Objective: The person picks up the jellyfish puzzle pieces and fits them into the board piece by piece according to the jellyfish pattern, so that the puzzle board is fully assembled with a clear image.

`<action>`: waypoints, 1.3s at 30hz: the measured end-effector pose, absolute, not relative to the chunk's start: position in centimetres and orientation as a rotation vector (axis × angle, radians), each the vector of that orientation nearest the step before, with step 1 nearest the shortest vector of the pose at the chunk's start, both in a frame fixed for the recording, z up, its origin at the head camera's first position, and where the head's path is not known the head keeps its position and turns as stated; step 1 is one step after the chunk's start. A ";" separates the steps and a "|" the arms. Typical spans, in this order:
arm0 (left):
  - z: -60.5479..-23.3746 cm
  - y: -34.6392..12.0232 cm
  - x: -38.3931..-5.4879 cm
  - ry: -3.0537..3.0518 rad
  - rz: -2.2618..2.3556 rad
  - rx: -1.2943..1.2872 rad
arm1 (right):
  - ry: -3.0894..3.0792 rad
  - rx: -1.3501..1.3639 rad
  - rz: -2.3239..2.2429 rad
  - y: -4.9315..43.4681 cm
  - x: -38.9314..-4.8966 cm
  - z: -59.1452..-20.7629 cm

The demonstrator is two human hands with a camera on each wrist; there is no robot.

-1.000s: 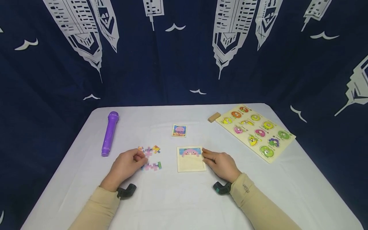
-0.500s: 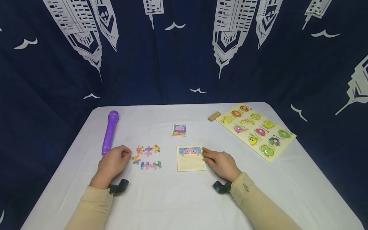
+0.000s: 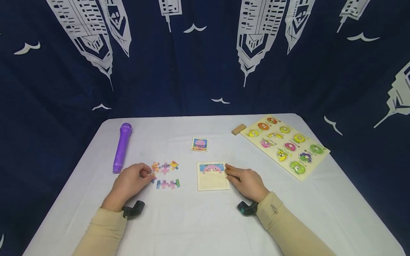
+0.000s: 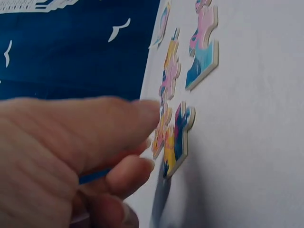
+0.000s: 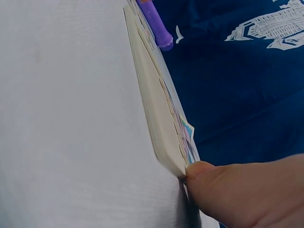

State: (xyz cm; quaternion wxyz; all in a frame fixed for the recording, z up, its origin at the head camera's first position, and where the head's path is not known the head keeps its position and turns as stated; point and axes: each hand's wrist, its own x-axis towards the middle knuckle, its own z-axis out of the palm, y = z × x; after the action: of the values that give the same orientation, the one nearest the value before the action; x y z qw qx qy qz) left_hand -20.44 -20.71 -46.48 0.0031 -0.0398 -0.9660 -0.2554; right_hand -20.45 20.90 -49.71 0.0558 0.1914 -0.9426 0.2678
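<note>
My left hand (image 3: pixel 132 183) is at the left end of the loose jigsaw pieces, its fingers loosely bent. In the left wrist view, its thumb and fingertips are right beside a blue and yellow jigsaw piece (image 4: pixel 178 140), partly hidden by the hand in the head view; no firm grip shows. Other jigsaw pieces lie in an upper row (image 3: pixel 165 168) and a lower row (image 3: pixel 168 184). My right hand (image 3: pixel 246 183) touches the right edge of a square puzzle tray (image 3: pixel 213 182), fingers fairly straight. Pink and blue pieces (image 3: pixel 212 169) fill the tray's top strip.
Behind the tray lies a small picture card (image 3: pixel 200 145) of a pink sea creature. A purple toy microphone (image 3: pixel 122 147) lies at the left. Toward the back right are a small wooden block (image 3: pixel 238 129) and a fruit puzzle board (image 3: pixel 272 143). A dark curtain (image 3: pixel 182 78) hangs behind the table.
My left hand drew back left from the pieces, uncovering one at the left end, then came slightly right again over it. The right hand and tray have stayed put.
</note>
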 end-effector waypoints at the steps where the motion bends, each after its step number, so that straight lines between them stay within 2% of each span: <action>1: -46.5 -20.6 -20.4 -3.027 -0.815 -0.159 | -2.862 0.582 0.810 20.9 -20.4 -49.7; 12: -47.2 -19.5 -20.6 -3.014 -0.808 -0.464 | -2.851 0.590 0.806 20.9 -20.5 -49.5; 22: -47.8 -19.6 -20.3 -2.966 -0.908 -0.608 | -2.812 0.621 0.815 20.9 -20.5 -49.7; 39: -47.5 -19.7 -20.3 -2.892 -1.034 -0.527 | -2.793 0.627 0.816 20.8 -20.2 -49.8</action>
State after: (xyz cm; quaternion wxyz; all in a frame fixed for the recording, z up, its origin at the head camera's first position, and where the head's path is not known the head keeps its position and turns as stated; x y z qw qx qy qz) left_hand -20.32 -19.72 -47.52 0.0129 -0.1692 -0.9280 -0.3317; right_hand -20.25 20.80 -49.77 0.0826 0.2099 -0.9351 0.2732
